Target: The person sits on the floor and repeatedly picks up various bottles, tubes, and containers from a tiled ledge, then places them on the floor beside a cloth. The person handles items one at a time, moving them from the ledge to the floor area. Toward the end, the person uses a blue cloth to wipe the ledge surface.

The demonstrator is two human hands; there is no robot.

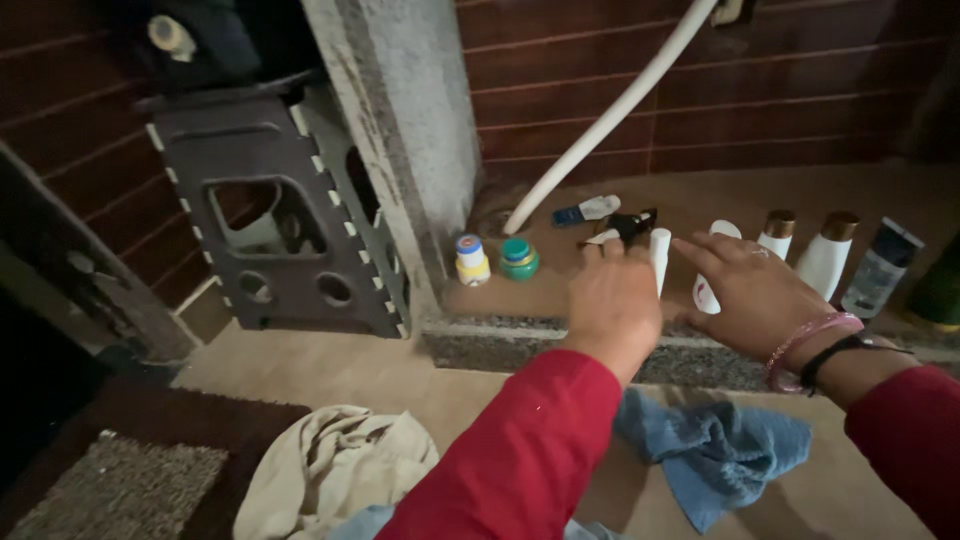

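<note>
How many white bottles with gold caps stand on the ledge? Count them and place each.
2. One gold-capped bottle stands just beyond the right hand; the second stands beside it, nearer the clear bottle. The hands may hide others.

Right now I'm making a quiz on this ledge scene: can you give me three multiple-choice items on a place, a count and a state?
1. Where does the green-lidded jar stand?
A. On the ledge
B. On the folded stool
C. On the rug

2. How many white bottles with bronze caps show?
A. One
B. Two
C. Four

3. How does the blue cloth lie?
A. Folded square
B. Hung up
C. Crumpled

Answers: 1 A, beside the yellow jar; 2 B, both past the right hand; 3 C, bunched on the floor.
</note>
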